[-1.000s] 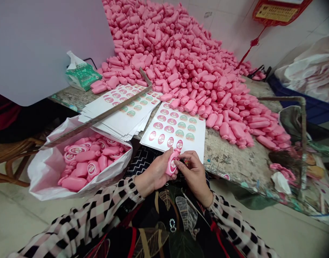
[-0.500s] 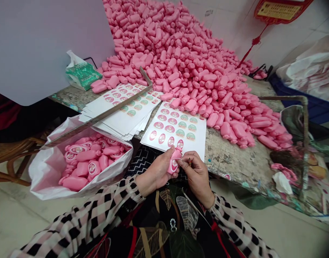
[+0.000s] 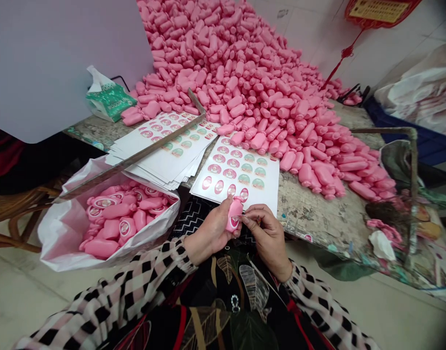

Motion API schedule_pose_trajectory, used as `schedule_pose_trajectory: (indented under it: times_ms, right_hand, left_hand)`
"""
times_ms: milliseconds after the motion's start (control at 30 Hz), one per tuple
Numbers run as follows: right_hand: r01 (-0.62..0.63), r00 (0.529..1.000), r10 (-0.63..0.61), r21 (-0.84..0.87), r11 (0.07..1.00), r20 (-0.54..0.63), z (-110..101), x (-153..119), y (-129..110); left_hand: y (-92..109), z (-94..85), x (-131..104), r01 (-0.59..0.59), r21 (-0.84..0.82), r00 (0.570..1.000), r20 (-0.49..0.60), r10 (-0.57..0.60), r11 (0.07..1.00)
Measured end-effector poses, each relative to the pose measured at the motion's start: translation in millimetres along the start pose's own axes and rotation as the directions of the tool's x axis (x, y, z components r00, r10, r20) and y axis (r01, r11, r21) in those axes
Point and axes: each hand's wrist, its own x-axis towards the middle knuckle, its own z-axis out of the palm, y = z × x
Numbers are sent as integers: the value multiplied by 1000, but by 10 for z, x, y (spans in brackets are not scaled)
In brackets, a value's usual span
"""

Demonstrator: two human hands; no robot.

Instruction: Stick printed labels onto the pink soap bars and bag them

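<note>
My left hand (image 3: 212, 230) is closed around a small pink plastic bottle (image 3: 235, 208), held nearly upright with its neck at the top. An oval pink-and-white sticker (image 3: 235, 222) shows on the bottle's front. At that sticker's right edge, the thumb and fingers of my right hand (image 3: 268, 238) are pinched on a thin tool, dark at its back end and mostly hidden by the fingers. Just beyond both hands lies a sticker sheet (image 3: 240, 167) with rows of pink and green labels.
A large heap of pink bottles (image 3: 244, 92) covers the back of the worn table (image 3: 310, 221). More sticker sheets (image 3: 160, 160) lie at left under a metal bar (image 3: 135, 163). A white bag (image 3: 62, 243) at lower left holds labelled bottles. A tissue pack (image 3: 111, 101) stands behind.
The bottle has tipped slightly and shifted a little left in my left hand. My right fingertips stay by the sticker, drawn slightly off its edge. The view has moved a little.
</note>
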Motion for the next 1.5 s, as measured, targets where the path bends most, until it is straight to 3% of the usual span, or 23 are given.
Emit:
schedule_pose_trajectory:
  times_ms: [300, 600, 933, 1167, 1500]
  right_hand:
    - [-1, 1000, 2, 30, 1000, -19, -12, 0, 0]
    - [-166, 985, 160, 120, 979, 59, -12, 0, -9]
    - [-38, 999, 38, 3, 999, -11, -22, -23, -131]
    - [-23, 999, 22, -15, 1000, -46, -12, -43, -111]
    - [60, 998, -61, -121, 991, -6, -40, -22, -142]
  left_hand:
    - [-11, 11, 21, -14, 34, 999, -34, 15, 999]
    - [-22, -6, 13, -21, 113, 999, -27, 24, 993]
    - [2, 38, 13, 11, 124, 1000, -5, -11, 992]
    - [-5, 22, 39, 3, 137, 1000, 27, -7, 991]
    - [-2, 9, 53, -36, 157, 998, 57, 27, 987]
